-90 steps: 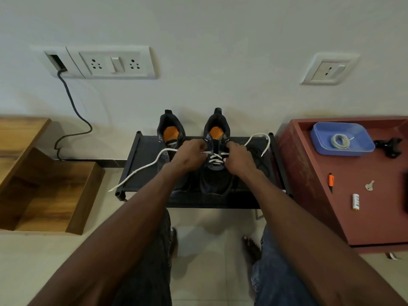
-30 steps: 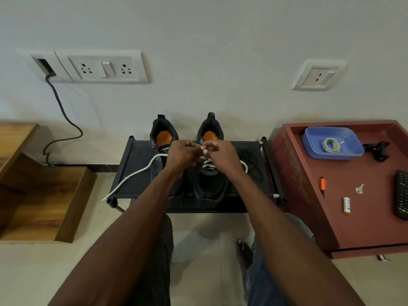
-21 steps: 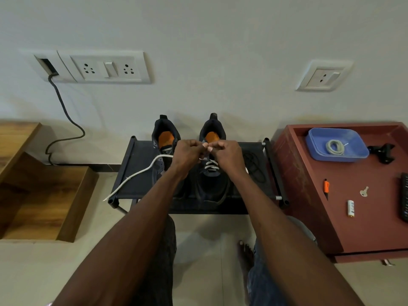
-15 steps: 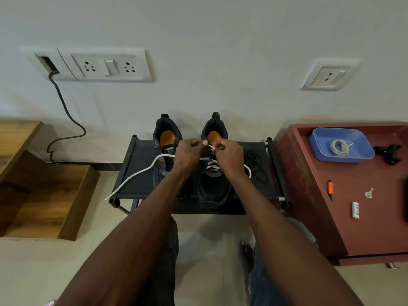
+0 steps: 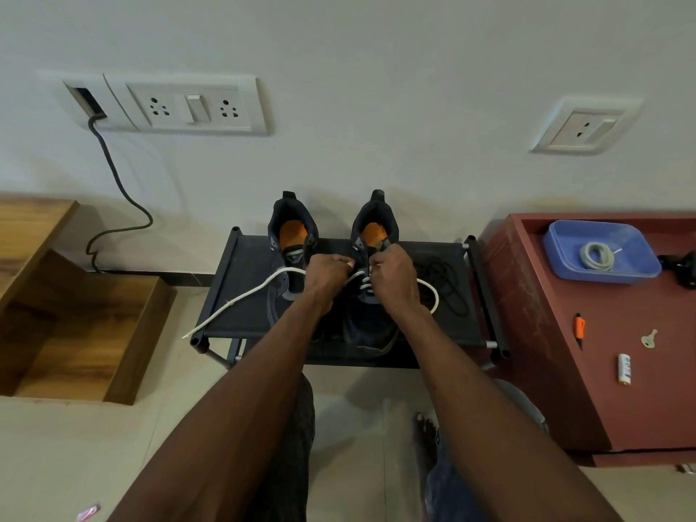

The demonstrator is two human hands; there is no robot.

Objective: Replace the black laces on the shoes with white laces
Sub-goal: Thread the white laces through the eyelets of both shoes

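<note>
Two dark shoes with orange insoles stand on a black rack [image 5: 248,307]: the left shoe [image 5: 292,239] and the right shoe [image 5: 373,235]. A white lace [image 5: 241,301] is threaded through the right shoe's eyelets. Its long left end trails over the rack's front left corner and its right end loops out [image 5: 433,295]. My left hand [image 5: 325,273] pinches the lace beside the right shoe's tongue. My right hand [image 5: 389,278] grips the lace over the same shoe's upper eyelets. A black lace [image 5: 446,286] lies loose on the rack to the right.
A red cabinet [image 5: 546,295] stands on the right, bearing a blue tray [image 5: 640,254] with a coiled cord, an orange pen, a key and a battery. A wooden shelf [image 5: 75,314] sits on the left. Wall sockets and a black cable hang above.
My hands have drawn slightly apart over the right shoe, with the lace now taut between them. The right lace end, once flung out to the right, now loops close to my right wrist.
</note>
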